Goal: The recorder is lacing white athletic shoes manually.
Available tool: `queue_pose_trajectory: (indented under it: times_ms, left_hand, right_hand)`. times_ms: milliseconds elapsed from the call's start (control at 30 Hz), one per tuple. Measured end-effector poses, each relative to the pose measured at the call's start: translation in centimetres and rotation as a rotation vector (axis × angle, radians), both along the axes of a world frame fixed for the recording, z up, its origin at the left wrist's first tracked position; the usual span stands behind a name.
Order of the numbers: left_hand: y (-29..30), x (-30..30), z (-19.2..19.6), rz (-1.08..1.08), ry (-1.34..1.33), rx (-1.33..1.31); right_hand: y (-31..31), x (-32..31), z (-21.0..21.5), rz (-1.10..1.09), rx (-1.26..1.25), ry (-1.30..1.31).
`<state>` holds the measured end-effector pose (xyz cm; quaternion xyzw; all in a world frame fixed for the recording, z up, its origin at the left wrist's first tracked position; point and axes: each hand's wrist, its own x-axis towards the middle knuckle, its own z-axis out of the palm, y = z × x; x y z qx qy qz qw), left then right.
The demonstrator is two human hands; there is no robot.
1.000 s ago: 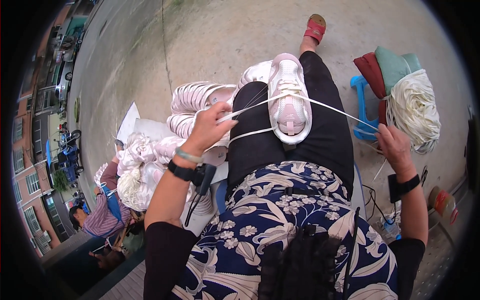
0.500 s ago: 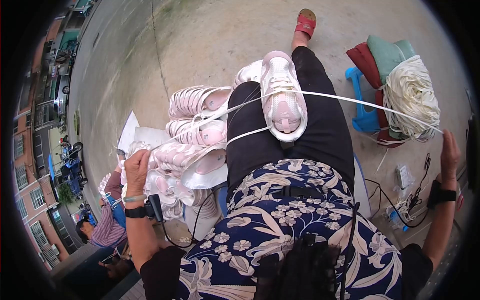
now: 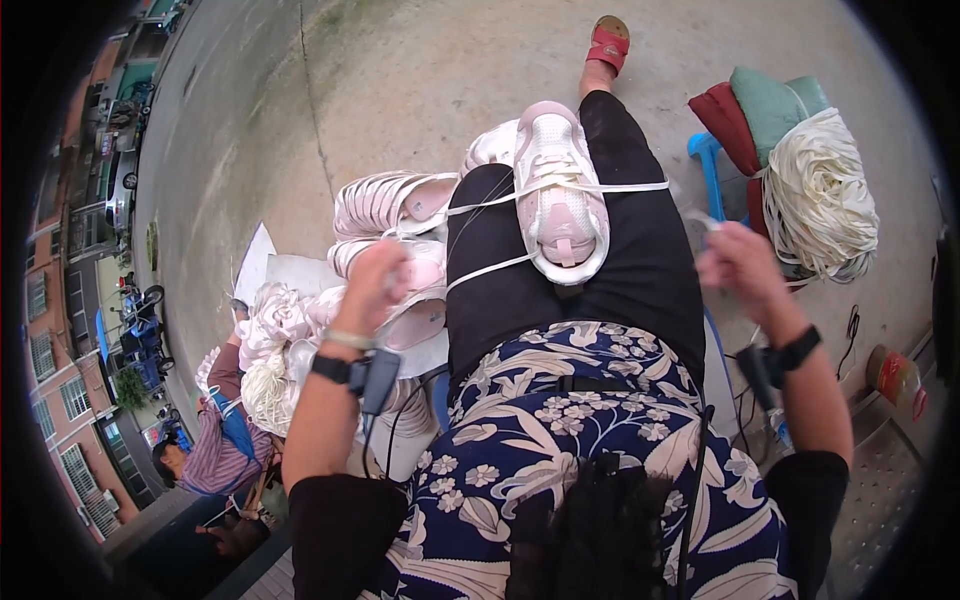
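A pink and white sneaker lies on my thighs, toe pointing away. A white shoelace crosses it and trails toward both sides. A second strand runs from the shoe's left side over my left thigh. My left hand is curled and smeared by motion, in front of the stacked shoes; what it holds cannot be made out. Right of my thighs, my right hand is closed, also blurred, with a whitish bit of lace at its fingertips. Each wrist wears a black strap with a small device.
Stacked pink and white shoes stand at my left. At right, a bundle of white laces lies beside green and red cloth bundles on a blue stool. A bottle stands lower right. Another person sits at far left.
Both hands have come inward from far out at the sides. The lace, stretched taut between them before, now lies slacker across the shoe and thighs.
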<state>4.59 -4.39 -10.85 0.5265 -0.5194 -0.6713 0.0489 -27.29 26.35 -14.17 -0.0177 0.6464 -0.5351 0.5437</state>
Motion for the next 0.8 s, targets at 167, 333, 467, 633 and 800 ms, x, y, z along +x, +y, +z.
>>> queue_pose_trajectory:
  times_ms: [167, 333, 467, 633, 800]
  left_hand:
    - [3.2, -7.8, -3.9, -0.241, 0.053, 0.214]
    - [3.4, -11.8, -4.1, -0.338, -0.087, 0.065]
    - [3.1, -13.5, -5.2, -0.164, 0.006, 0.012]
    - [2.3, -14.0, -5.4, -0.076, 0.139, -0.006]
    - [3.0, -12.8, -6.0, -0.214, 0.148, -0.591]
  right_hand:
    - [-6.7, 3.1, -1.8, 0.281, -0.109, 0.098]
    - [-10.2, 3.6, -4.0, 0.128, -0.194, -0.068]
    - [-11.9, 3.5, -4.8, -0.012, -0.228, -0.105]
    - [-12.4, 3.6, -5.5, -0.085, -0.310, 0.013]
    - [-11.9, 3.9, -5.9, -0.054, -0.335, 0.044]
